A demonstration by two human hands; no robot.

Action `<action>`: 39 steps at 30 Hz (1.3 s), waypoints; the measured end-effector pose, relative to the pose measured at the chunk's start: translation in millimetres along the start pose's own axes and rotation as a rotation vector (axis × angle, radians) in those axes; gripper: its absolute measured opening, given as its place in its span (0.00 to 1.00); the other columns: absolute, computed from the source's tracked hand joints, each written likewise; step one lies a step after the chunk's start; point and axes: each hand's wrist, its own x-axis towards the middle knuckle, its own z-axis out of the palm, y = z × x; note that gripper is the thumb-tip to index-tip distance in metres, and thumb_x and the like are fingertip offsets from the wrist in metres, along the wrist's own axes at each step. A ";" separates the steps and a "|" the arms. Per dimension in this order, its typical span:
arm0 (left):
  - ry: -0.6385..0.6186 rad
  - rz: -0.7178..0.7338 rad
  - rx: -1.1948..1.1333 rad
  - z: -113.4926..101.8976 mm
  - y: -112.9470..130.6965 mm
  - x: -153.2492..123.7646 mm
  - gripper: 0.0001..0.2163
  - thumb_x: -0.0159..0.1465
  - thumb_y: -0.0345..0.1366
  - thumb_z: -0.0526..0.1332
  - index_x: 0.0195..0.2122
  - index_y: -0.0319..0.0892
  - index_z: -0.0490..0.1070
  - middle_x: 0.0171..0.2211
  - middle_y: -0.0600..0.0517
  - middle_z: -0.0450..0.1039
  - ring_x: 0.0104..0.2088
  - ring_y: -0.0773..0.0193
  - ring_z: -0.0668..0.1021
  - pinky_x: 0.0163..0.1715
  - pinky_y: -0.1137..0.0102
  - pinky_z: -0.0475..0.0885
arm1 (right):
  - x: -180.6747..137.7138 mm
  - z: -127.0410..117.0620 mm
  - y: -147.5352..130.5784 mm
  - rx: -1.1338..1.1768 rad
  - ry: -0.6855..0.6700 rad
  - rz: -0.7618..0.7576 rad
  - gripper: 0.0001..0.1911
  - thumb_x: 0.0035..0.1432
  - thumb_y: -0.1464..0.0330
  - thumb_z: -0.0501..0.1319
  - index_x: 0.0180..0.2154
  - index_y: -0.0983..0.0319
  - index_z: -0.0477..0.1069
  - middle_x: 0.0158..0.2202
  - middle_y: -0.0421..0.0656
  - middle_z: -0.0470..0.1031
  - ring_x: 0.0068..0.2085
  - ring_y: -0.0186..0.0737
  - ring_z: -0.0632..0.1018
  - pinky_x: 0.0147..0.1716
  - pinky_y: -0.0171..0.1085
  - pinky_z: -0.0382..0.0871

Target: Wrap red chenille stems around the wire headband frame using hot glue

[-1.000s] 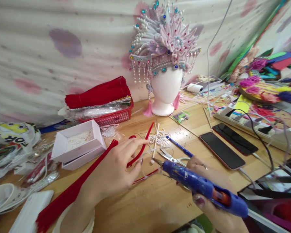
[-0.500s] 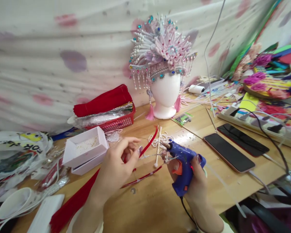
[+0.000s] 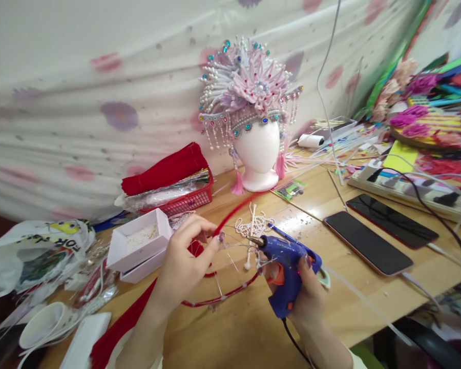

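Observation:
My left hand (image 3: 186, 261) pinches a red chenille stem (image 3: 232, 214) between thumb and fingers, its free end curving up to the right. In my right hand (image 3: 309, 294) is a blue hot glue gun (image 3: 285, 250), its metal nozzle pointing left towards the stem. Between the hands, a curved red-wrapped wire frame (image 3: 234, 293) with thin wires spans just above the table; its right end is by my right fingers, and whether they grip it I cannot tell. A strand of white beads (image 3: 263, 224) and a white stick (image 3: 249, 246) lie behind.
A white foam head (image 3: 259, 148) wears a pink beaded headdress (image 3: 253, 84). At left stand a white box of beads (image 3: 138, 238) and a red basket (image 3: 188, 201). Two phones (image 3: 369, 243) and a power strip (image 3: 395, 192) lie right. A red chenille bundle (image 3: 126, 320) passes under my left arm.
The red stem has tilted lower to the right, and the glue gun's nozzle has come lower and nearer my left hand. More of the curved frame shows. The whole view has shifted slightly.

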 end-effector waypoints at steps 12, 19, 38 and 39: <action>0.503 0.137 0.079 11.8 -30.3 -26.1 0.02 0.67 0.32 0.61 0.36 0.44 0.70 0.24 0.58 0.73 0.22 0.70 0.77 0.24 0.77 0.72 | 3.4 1.7 -4.2 0.037 -0.169 -0.080 0.21 0.56 0.48 0.67 0.23 0.57 0.79 0.21 0.45 0.77 0.32 0.53 0.82 0.37 0.48 0.79; 0.440 0.151 0.044 7.2 -28.7 -13.4 0.04 0.68 0.31 0.59 0.36 0.45 0.67 0.23 0.58 0.73 0.21 0.70 0.76 0.21 0.79 0.71 | 10.4 -0.3 -0.2 -0.032 -0.247 -0.053 0.25 0.59 0.46 0.62 0.23 0.58 0.77 0.22 0.44 0.75 0.30 0.49 0.80 0.37 0.47 0.77; 0.044 0.216 -0.059 -20.2 -34.9 10.3 0.08 0.67 0.32 0.57 0.31 0.46 0.59 0.17 0.62 0.63 0.16 0.72 0.66 0.18 0.76 0.61 | 22.5 30.9 -62.4 -1.027 -0.554 -0.093 0.32 0.58 0.39 0.60 0.21 0.59 0.77 0.21 0.43 0.78 0.24 0.41 0.76 0.29 0.39 0.74; 0.043 0.227 -0.053 -20.1 -35.0 9.9 0.08 0.67 0.31 0.57 0.31 0.46 0.59 0.17 0.63 0.62 0.16 0.72 0.64 0.18 0.76 0.60 | 22.1 31.0 -61.6 -1.036 -0.556 -0.091 0.32 0.58 0.39 0.60 0.21 0.59 0.77 0.21 0.43 0.77 0.24 0.40 0.76 0.28 0.38 0.73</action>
